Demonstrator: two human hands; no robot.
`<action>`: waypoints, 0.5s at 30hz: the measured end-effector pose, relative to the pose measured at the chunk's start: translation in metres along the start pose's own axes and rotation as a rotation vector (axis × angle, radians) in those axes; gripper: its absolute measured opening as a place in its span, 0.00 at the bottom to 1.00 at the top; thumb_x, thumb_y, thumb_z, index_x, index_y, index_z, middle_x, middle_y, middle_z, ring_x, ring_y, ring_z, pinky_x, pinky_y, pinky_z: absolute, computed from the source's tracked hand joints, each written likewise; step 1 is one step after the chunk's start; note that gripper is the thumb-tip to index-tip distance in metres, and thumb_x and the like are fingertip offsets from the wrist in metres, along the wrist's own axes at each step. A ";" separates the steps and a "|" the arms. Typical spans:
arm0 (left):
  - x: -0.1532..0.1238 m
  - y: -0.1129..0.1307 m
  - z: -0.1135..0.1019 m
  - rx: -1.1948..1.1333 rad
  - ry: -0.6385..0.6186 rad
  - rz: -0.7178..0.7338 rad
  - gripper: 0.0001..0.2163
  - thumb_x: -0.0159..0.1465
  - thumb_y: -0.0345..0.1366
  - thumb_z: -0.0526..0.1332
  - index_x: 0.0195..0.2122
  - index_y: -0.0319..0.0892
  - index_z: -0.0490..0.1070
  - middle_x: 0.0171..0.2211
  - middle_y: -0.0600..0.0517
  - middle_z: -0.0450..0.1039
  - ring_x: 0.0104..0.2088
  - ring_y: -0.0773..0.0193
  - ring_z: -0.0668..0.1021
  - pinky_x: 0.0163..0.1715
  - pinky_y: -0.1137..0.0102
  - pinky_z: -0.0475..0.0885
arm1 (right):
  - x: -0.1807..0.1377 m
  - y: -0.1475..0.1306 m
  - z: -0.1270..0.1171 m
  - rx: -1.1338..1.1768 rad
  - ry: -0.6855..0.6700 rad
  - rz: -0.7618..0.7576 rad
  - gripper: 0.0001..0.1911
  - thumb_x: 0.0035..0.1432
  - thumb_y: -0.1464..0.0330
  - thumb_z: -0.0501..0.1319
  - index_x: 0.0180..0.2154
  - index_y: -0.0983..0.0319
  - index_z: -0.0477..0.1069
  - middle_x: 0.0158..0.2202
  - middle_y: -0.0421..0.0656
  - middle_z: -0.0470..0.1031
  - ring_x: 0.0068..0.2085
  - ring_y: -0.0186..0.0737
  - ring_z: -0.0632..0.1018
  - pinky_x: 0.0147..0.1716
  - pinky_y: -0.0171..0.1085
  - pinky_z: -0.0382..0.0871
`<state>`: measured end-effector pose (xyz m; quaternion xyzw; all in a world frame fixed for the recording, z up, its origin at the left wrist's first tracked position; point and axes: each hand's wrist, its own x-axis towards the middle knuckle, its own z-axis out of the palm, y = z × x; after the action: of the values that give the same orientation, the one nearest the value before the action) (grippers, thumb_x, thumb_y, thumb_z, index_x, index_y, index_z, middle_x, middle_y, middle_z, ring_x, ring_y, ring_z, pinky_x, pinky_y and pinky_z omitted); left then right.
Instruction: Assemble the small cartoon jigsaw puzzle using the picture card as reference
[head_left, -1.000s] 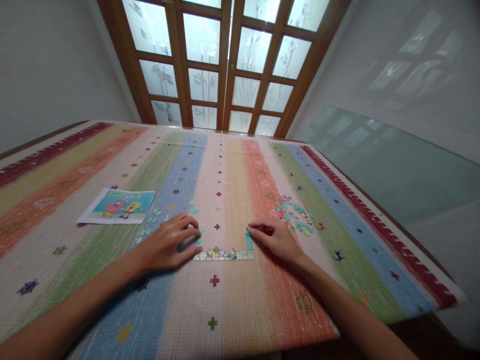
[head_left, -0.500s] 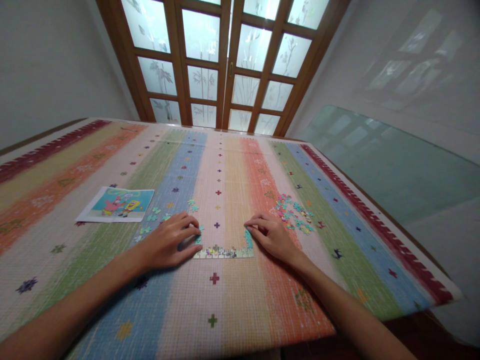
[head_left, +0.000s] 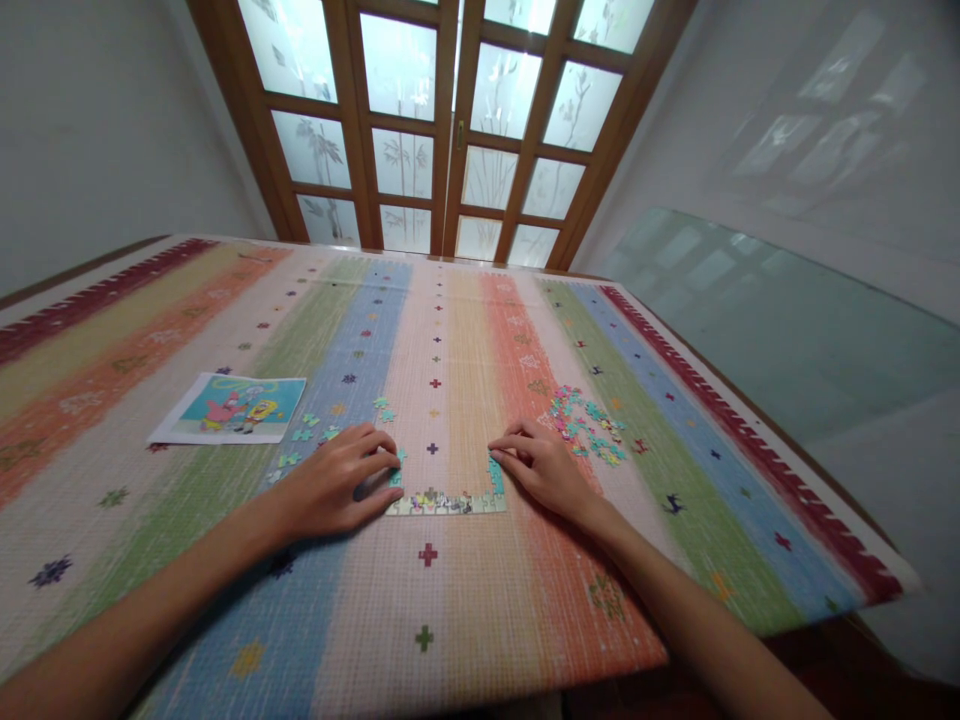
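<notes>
A partly joined jigsaw puzzle (head_left: 450, 504) lies before me: a bottom strip with a short teal column up each side. At its left side rests my left hand (head_left: 341, 482), its thumb and fingers curved and apart, touching the left column. My right hand (head_left: 541, 468) is at the top of the right column (head_left: 497, 478), thumb and forefinger pinched together on a puzzle piece there, mostly hidden by the fingertips. Loose teal puzzle pieces (head_left: 305, 428) are scattered beyond my left hand, partly covered by it. Another heap of loose pieces (head_left: 592, 425) lies beyond my right hand.
A printed cartoon picture (head_left: 234, 408) lies flat at the left. Everything sits on a striped tablecloth (head_left: 420, 610), whose near edge hangs close to me. Wooden glass-paned doors (head_left: 457, 130) stand past the table's far edge, and a pale green glass panel (head_left: 787, 330) stands at the right.
The view has shifted very slightly. Both hands stay in place beside the puzzle, with no clear movement of the pieces.
</notes>
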<state>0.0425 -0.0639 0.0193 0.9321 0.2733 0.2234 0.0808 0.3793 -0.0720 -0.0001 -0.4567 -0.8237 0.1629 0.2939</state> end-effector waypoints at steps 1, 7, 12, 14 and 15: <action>0.000 0.000 0.000 -0.001 0.000 0.000 0.08 0.71 0.41 0.61 0.44 0.42 0.74 0.42 0.47 0.76 0.42 0.56 0.76 0.46 0.59 0.72 | 0.000 0.001 0.000 -0.001 0.000 -0.006 0.09 0.68 0.70 0.62 0.41 0.60 0.82 0.37 0.46 0.76 0.37 0.41 0.76 0.39 0.40 0.70; 0.000 0.001 -0.002 -0.001 -0.021 -0.004 0.08 0.71 0.41 0.60 0.44 0.43 0.74 0.43 0.47 0.76 0.42 0.56 0.76 0.46 0.59 0.73 | 0.000 0.003 0.000 -0.003 -0.016 -0.036 0.09 0.69 0.69 0.61 0.42 0.60 0.82 0.38 0.46 0.76 0.38 0.41 0.76 0.40 0.40 0.70; 0.001 0.001 -0.003 -0.002 -0.018 -0.002 0.08 0.71 0.41 0.60 0.44 0.43 0.74 0.43 0.47 0.76 0.42 0.56 0.76 0.46 0.59 0.73 | -0.001 0.003 -0.002 -0.016 -0.028 -0.030 0.11 0.70 0.68 0.60 0.42 0.59 0.82 0.39 0.47 0.76 0.38 0.41 0.76 0.40 0.41 0.71; 0.001 0.000 -0.003 0.000 -0.021 -0.006 0.08 0.71 0.41 0.61 0.43 0.43 0.74 0.43 0.47 0.76 0.42 0.56 0.76 0.46 0.59 0.73 | -0.001 0.002 -0.003 -0.021 -0.032 -0.021 0.11 0.70 0.68 0.60 0.42 0.59 0.82 0.39 0.47 0.75 0.38 0.41 0.76 0.40 0.41 0.71; 0.001 0.000 -0.003 0.000 -0.023 -0.008 0.08 0.71 0.41 0.61 0.43 0.43 0.74 0.43 0.47 0.76 0.42 0.56 0.76 0.46 0.59 0.72 | -0.001 0.002 -0.003 -0.024 -0.034 -0.019 0.11 0.70 0.68 0.59 0.42 0.60 0.82 0.39 0.47 0.75 0.38 0.41 0.76 0.40 0.41 0.71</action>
<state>0.0424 -0.0635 0.0221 0.9335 0.2760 0.2125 0.0846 0.3827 -0.0718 0.0007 -0.4496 -0.8348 0.1579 0.2758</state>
